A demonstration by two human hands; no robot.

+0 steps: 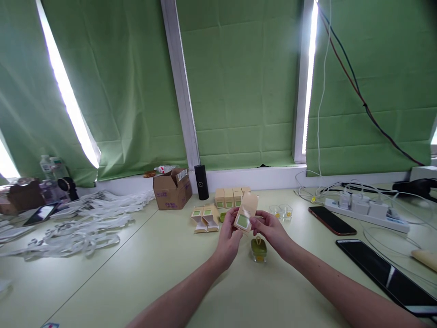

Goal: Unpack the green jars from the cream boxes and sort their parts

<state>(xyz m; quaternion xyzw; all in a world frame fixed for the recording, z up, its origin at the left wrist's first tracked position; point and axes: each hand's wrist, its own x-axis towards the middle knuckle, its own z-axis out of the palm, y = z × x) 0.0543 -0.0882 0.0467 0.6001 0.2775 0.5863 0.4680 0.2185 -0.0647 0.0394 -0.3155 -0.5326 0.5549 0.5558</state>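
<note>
Between my two hands I hold a small kraft-paper box [248,207] with a clear window showing green on its front and its top flap raised. My left hand [229,234] is closed around its left side and base. At its lower right edge, my right hand [271,230] pinches the box. Below the hands, a green-lidded small clear container [258,248] with a loop on top stands on the table. Two open kraft boxes [205,218] lie left of my hands. Partly hidden behind the hands is another green lid [223,217].
Several closed kraft boxes [228,197] stand at the back, near a black cylinder [201,182] and a cardboard carton [172,189]. Clear containers [283,212] sit to the right. Phones [332,221], a tablet [385,273] and a power strip [367,212] lie farther right; white straps [78,232] spread left.
</note>
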